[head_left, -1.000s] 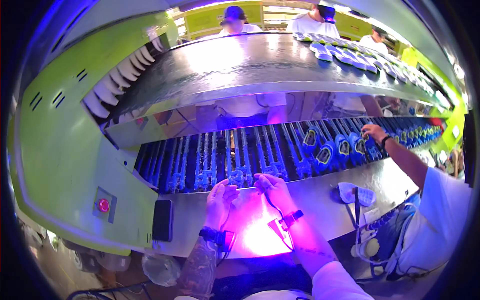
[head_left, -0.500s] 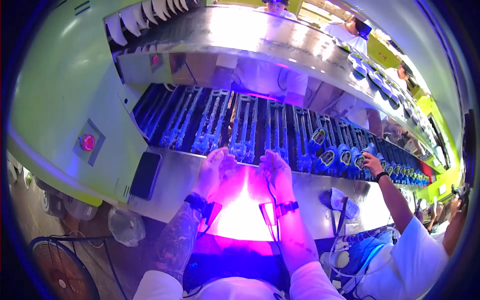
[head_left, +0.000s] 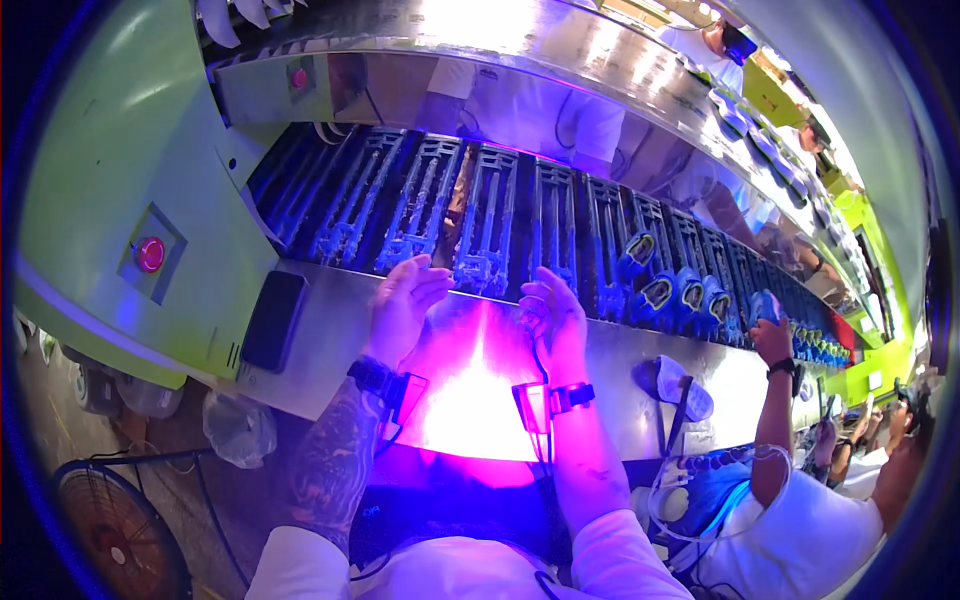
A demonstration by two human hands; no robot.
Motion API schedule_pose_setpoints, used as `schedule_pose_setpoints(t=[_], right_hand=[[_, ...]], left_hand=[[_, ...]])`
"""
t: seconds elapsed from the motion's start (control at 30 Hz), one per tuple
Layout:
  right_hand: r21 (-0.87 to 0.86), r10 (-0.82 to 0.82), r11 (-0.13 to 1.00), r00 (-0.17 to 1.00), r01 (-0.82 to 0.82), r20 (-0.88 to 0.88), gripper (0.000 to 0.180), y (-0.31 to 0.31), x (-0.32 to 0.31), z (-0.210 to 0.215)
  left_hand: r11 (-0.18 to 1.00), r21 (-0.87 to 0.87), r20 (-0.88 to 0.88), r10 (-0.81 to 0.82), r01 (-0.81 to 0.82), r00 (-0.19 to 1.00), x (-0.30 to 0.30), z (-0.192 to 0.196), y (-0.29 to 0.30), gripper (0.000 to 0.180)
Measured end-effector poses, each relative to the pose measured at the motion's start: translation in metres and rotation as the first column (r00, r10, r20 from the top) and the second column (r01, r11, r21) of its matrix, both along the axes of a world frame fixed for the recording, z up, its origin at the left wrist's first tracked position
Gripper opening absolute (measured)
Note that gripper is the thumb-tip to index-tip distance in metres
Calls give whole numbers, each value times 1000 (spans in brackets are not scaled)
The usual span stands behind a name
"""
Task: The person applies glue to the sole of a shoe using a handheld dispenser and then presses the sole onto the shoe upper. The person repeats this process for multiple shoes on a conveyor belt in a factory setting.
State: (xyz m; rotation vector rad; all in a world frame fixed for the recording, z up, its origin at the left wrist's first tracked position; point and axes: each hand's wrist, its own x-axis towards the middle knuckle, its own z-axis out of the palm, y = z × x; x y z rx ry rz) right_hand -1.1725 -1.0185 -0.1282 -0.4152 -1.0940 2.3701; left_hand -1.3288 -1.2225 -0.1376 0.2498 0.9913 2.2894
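My left hand (head_left: 408,305) and my right hand (head_left: 555,312) are raised above the near edge of a steel counter (head_left: 325,345), palms turned partly toward each other. Their fingers are loosely curled, and I see nothing in either one. Just beyond them runs a dark conveyor with blue slotted carriers (head_left: 484,265); those closest to my hands hold no shoes. Each wrist wears a dark band with a small device, the left band (head_left: 372,378) and the right band (head_left: 572,397). Bright pink light glares on the counter between my forearms.
Blue shoes (head_left: 688,290) sit on carriers to the right. A co-worker's hand (head_left: 772,342) grips another blue shoe (head_left: 765,306). A dark flat slab (head_left: 274,322) lies left, beside a green housing with a red button (head_left: 149,254). A floor fan (head_left: 118,540) stands lower left.
My hands have moved slightly farther apart, still with nothing visible in them. The view has shifted a little. The co-worker's hand has moved right and now holds a blue shoe.
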Motion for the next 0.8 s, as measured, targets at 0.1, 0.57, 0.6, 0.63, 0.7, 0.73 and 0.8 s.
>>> schedule_pose_setpoints(t=[0.1, 0.57, 0.6, 0.63, 0.7, 0.73, 0.8], right_hand=[[438, -44, 897, 974, -60, 222, 38, -15, -8, -4], [277, -86, 961, 974, 25, 209, 39, -12, -15, -4], [202, -71, 979, 981, 34, 179, 38, -10, -15, -6], [126, -60, 991, 987, 41, 148, 38, -8, -15, -9], [-33, -41, 999, 996, 44, 74, 38, -4, -15, -12], [-114, -34, 993, 999, 37, 31, 38, -2, -14, -12], [-219, -34, 975, 998, 23, -46, 38, 1, -11, -15]], left_hand=[[980, -200, -239, -55, 6, 969, 6, -1, 9, 35], [977, -213, -193, -50, 8, 980, 1, -6, 1, 32], [974, -227, -207, -51, 3, 977, 0, -6, 0, 32], [971, -241, -221, -52, -3, 974, 0, -6, 0, 32], [969, -247, -212, -49, -5, 976, -1, -5, -2, 32], [968, -249, -208, -47, -6, 977, -1, -4, -2, 33], [964, -266, -199, -57, 2, 978, -2, -3, -3, 33]])
